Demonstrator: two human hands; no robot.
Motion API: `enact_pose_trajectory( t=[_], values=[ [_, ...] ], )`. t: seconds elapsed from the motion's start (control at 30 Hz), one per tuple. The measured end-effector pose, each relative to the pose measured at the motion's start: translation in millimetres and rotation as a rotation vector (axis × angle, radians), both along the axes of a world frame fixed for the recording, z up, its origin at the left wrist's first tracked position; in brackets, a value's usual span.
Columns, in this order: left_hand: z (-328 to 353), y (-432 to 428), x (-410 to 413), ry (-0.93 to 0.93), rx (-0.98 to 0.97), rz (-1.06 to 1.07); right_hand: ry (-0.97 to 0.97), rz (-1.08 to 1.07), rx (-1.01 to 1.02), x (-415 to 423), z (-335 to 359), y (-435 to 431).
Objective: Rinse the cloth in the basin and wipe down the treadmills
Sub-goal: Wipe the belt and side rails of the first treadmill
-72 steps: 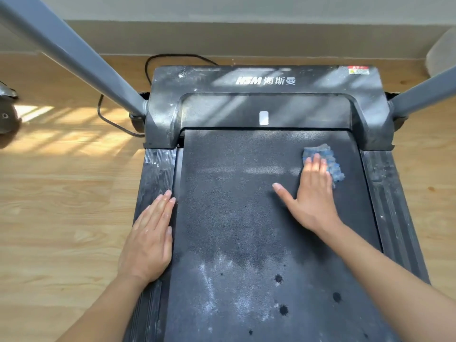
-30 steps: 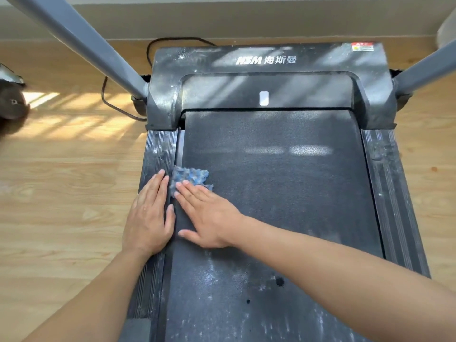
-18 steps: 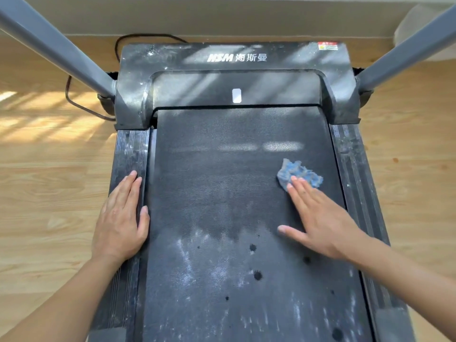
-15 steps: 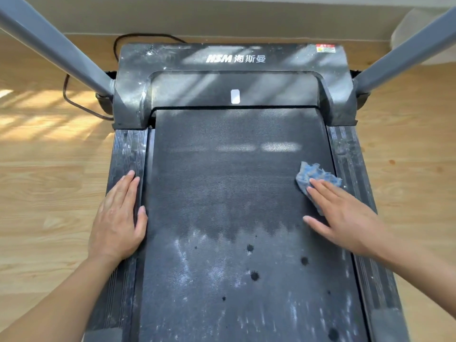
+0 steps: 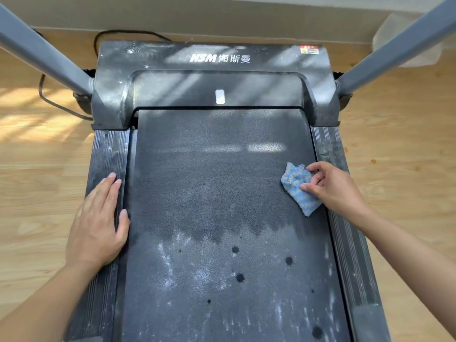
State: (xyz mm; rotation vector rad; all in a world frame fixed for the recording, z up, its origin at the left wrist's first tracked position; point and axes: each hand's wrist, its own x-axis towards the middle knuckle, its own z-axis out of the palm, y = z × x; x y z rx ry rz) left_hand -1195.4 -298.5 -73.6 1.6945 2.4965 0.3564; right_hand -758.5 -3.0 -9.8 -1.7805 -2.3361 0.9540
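Observation:
A black treadmill belt (image 5: 217,183) fills the middle of the head view; its far half looks dark and damp, its near half dusty white with dark drip spots. A small blue-and-white cloth (image 5: 297,187) lies crumpled at the belt's right edge. My right hand (image 5: 333,188) pinches the cloth with curled fingers and thumb. My left hand (image 5: 98,223) rests flat, fingers straight, on the left side rail (image 5: 106,154). No basin is in view.
The grey motor cover (image 5: 217,77) with white lettering sits at the far end. Two grey uprights (image 5: 42,53) (image 5: 399,43) slant off to both sides. A black power cable (image 5: 56,104) loops on the wooden floor (image 5: 37,169) at the left. The right side rail (image 5: 345,230) is dusty.
My right hand swept the cloth from the right side to the left edge and back to the right edge. Its flat fingers have now curled to pinch the cloth. My left hand stayed put.

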Motion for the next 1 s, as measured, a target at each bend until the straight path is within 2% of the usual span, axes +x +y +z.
enact_pose_trajectory(
  t=[0.1,0.3,0.37,0.43,0.53,0.63,0.8,0.9,1.0],
  values=[
    [-0.5,0.4,-0.3,-0.002,0.000,-0.001,-0.050,0.089,0.034,-3.3,8.2,7.0],
    [2.7,-0.5,2.0,0.002,0.000,0.013,-0.070,0.272,0.362,-7.4,7.2,10.1],
    [3.0,0.4,2.1,0.003,-0.007,0.012,-0.124,0.317,0.354,-13.3,-2.4,-2.1],
    [2.3,0.6,2.1,0.006,-0.012,0.017,-0.190,0.311,0.318,-23.6,-14.7,-13.1],
    [1.8,0.4,3.6,0.006,-0.007,0.022,-0.286,0.288,0.418,-41.8,-30.8,-17.0],
    [2.5,0.5,4.8,0.006,0.001,0.025,-0.294,0.248,0.446,-64.8,-33.0,-9.9],
    [0.4,0.4,1.9,0.003,0.014,0.004,-0.184,0.318,0.378,-146.1,-26.7,-32.4],
    [-2.7,-1.0,-0.3,0.013,0.026,-0.013,-0.167,0.497,0.372,-224.0,-26.2,-71.9],
    [-7.0,-2.4,-2.0,0.001,0.045,-0.016,-0.071,0.700,0.326,-293.7,-26.6,-124.5]
  ],
)
